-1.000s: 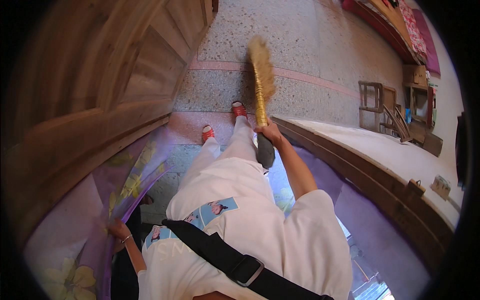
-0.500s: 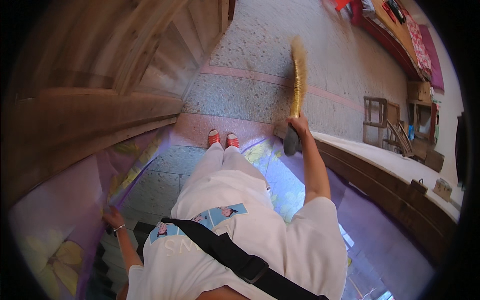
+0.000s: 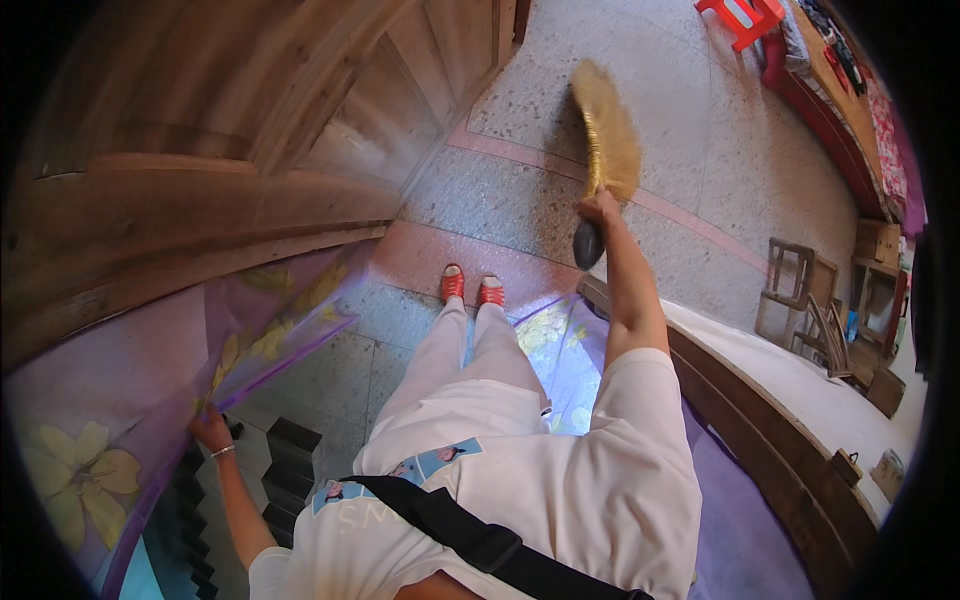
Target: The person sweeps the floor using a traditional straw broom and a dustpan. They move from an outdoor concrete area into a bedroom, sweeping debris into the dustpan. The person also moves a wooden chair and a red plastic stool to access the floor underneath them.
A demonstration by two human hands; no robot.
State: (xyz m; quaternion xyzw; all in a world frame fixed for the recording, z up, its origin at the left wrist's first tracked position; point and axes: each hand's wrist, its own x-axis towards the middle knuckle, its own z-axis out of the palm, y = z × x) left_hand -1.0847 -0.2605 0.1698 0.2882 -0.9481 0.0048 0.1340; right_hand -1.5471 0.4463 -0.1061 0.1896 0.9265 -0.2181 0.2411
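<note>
My right hand (image 3: 600,207) is closed round the broom (image 3: 612,135), where its dark grip meets the yellow bound neck. The broom's straw-coloured bristles fan out ahead, over the speckled floor. At the lower left, my left hand (image 3: 211,430) grips the edge of a sheer purple curtain (image 3: 150,345) with yellow flowers, holding it out to the side. Another part of flowered curtain (image 3: 560,350) hangs at my right, beside my leg. My red shoes (image 3: 470,287) are at the pink floor strip in the doorway.
A wooden door (image 3: 300,130) stands on the left. Along the right runs a wooden door frame (image 3: 740,400). Beyond it are wooden stools (image 3: 790,275), a red plastic stool (image 3: 745,18) and a bed (image 3: 830,125). Dark zigzag-edged objects (image 3: 290,460) lie near my left arm.
My right hand has swung the broom slightly up and forward, its bristles now turned broadside. My left hand keeps the curtain and has shifted a little left. The view has turned slightly.
</note>
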